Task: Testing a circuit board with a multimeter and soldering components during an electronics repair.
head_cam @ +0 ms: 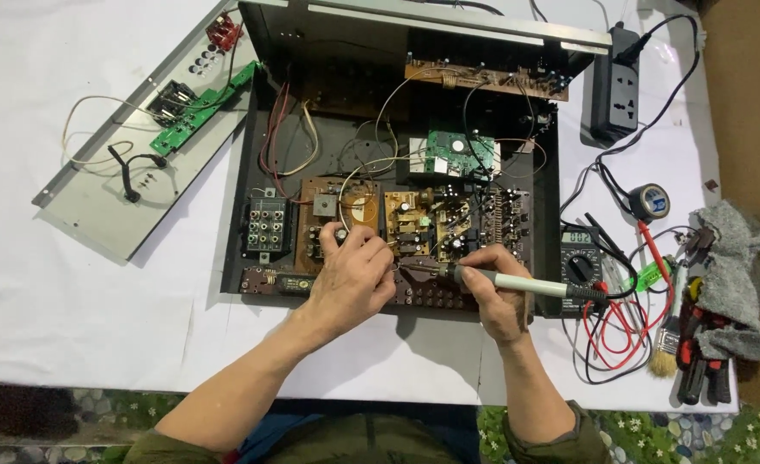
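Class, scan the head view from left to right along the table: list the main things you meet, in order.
Grey metal panel → open black chassis → left hand → right hand holding the soldering iron → multimeter → roll of black tape → grey cloth.

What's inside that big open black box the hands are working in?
Inside the black box are brown circuit boards, a green board and loose wires. The left hand and the right hand, holding a soldering iron, cover the front parts.
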